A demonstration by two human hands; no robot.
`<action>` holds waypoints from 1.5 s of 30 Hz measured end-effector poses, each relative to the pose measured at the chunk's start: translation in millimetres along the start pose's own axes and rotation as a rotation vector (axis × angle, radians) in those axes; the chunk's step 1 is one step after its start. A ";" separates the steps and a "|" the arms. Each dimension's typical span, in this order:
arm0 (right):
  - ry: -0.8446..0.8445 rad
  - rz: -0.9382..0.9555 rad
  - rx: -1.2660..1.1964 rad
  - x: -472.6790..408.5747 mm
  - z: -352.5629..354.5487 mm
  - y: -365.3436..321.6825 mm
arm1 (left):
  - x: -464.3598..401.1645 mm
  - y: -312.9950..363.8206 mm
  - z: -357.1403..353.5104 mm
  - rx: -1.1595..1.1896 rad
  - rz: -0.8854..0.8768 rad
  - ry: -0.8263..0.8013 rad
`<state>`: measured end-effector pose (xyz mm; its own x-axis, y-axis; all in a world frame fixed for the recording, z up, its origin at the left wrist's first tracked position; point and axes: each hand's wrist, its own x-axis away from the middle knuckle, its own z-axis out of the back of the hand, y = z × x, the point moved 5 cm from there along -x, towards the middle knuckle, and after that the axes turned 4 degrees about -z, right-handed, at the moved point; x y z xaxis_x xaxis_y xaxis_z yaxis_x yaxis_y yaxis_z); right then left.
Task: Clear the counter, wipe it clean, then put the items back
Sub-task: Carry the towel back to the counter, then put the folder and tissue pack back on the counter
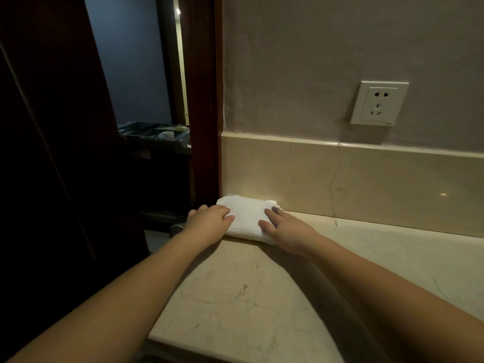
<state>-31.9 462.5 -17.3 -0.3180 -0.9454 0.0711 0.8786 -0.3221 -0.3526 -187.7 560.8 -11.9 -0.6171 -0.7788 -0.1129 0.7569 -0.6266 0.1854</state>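
Note:
A folded white towel (246, 217) lies at the far left corner of the beige marble counter (235, 297), against the backsplash. My left hand (209, 221) rests on the towel's left end, fingers laid over its edge. My right hand (285, 231) lies flat on its right end with straight fingers. Both hands touch the towel; neither curls round it.
A marble backsplash (366, 184) runs along the wall, with a white power socket (379, 102) above it. A dark wooden door frame (204, 100) borders the counter's left end. Beyond the doorway stands a dark cart (154, 134) with small items on top.

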 end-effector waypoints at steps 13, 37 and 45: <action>0.009 0.000 0.070 -6.0 4.2 3.6 | -3.7 3.5 4.3 0.005 0.001 -0.019; 0.424 -0.273 -0.138 384.8 102.2 277.2 | 191.0 387.8 -18.6 0.762 -0.325 0.104; 0.409 -0.542 -0.266 562.8 70.6 393.4 | 282.7 546.6 -80.3 0.794 -0.570 -0.028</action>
<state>159.9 -199.8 -50.2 -0.8373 -0.5456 -0.0361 0.4601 -0.6673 -0.5856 68.9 -4.2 -20.9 -0.8581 -0.3575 -0.3686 -0.0158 -0.6992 0.7148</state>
